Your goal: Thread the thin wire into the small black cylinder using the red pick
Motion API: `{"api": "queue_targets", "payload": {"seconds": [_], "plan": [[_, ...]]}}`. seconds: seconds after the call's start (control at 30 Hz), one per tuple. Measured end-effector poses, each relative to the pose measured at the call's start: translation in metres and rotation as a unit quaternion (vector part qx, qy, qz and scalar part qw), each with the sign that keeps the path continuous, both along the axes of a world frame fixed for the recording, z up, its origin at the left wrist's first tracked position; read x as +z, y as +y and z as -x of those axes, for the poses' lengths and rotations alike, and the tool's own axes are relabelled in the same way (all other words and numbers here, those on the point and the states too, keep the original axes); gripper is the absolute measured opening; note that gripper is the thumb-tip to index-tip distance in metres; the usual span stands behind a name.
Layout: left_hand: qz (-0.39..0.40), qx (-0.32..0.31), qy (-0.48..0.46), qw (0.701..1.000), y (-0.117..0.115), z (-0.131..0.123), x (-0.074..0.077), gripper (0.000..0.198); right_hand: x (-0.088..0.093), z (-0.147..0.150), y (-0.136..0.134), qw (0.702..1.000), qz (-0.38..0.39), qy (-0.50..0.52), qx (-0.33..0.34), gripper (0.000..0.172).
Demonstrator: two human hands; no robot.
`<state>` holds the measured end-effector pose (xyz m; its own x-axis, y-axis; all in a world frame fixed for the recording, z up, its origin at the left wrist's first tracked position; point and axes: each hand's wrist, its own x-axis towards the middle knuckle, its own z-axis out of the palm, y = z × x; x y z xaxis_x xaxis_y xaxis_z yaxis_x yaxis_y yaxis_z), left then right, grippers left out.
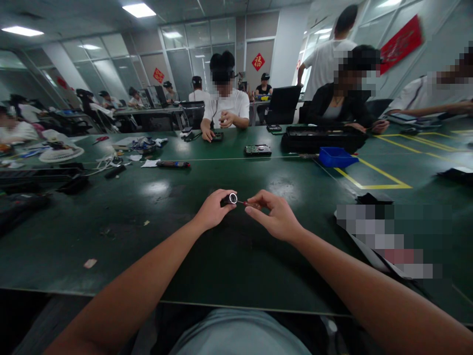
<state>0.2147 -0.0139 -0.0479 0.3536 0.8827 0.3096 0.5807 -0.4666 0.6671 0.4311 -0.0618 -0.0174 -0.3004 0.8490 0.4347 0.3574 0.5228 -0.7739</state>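
Observation:
Over the green table (207,266), my left hand (213,209) is closed round a small black cylinder-like part (232,198) with a bright white ring on its end. Its exact kind does not show. Between the thumb and fingers of my right hand (275,213) is a screwdriver (253,203) with a reddish handle. Its thin shaft points left at the ringed end of the black part. Whether the tip touches the part is too small to tell. My fingers hide some of both things.
Ahead lie a hard drive (257,150), a blue bin (337,157) and a long black housing (322,139). A dark rod-like thing (173,164) and cables (107,162) are at left. Across the table a co-worker (226,106) handles a small device. A blurred-out sheet (384,241) lies right.

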Motion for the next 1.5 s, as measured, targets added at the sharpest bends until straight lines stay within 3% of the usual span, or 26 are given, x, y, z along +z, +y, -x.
{"api": "queue_targets", "payload": {"seconds": [0.2, 0.3, 0.5, 0.8, 0.9, 1.03, 1.2, 1.37, 1.5], "plan": [[-0.005, -0.015, 0.007, 1.000, -0.002, -0.001, 0.003, 0.039, 0.002, 0.000, 0.004, 0.987, 0.014, 0.006, -0.162, 0.034], [-0.015, -0.032, 0.009, 0.999, -0.003, -0.001, 0.003, 0.038, 0.005, -0.002, 0.007, 0.980, 0.008, -0.003, -0.200, 0.045], [-0.017, -0.041, 0.012, 0.999, -0.003, -0.001, 0.002, 0.038, 0.003, -0.003, 0.008, 0.981, 0.000, -0.008, -0.192, 0.043], [-0.032, -0.030, 0.018, 0.999, -0.001, -0.001, 0.001, 0.037, -0.003, -0.004, 0.013, 0.993, -0.019, 0.031, -0.112, 0.016], [-0.035, -0.030, 0.019, 0.999, -0.001, -0.001, 0.001, 0.038, -0.002, -0.003, 0.013, 0.994, 0.009, 0.038, -0.103, 0.019], [-0.035, -0.034, 0.019, 0.999, -0.002, -0.001, 0.002, 0.037, 0.000, -0.004, 0.012, 0.992, 0.028, 0.020, -0.124, 0.036], [-0.031, -0.031, 0.018, 0.999, -0.003, -0.001, 0.004, 0.037, -0.002, -0.004, 0.012, 0.991, 0.011, 0.025, -0.128, 0.026], [-0.025, -0.035, 0.018, 0.999, -0.003, -0.001, 0.003, 0.037, -0.003, -0.003, 0.011, 0.991, 0.011, 0.029, -0.130, 0.030], [-0.017, -0.048, 0.025, 0.998, -0.004, -0.002, 0.002, 0.038, -0.004, -0.002, 0.013, 0.985, 0.013, 0.099, -0.141, 0.025]]}}
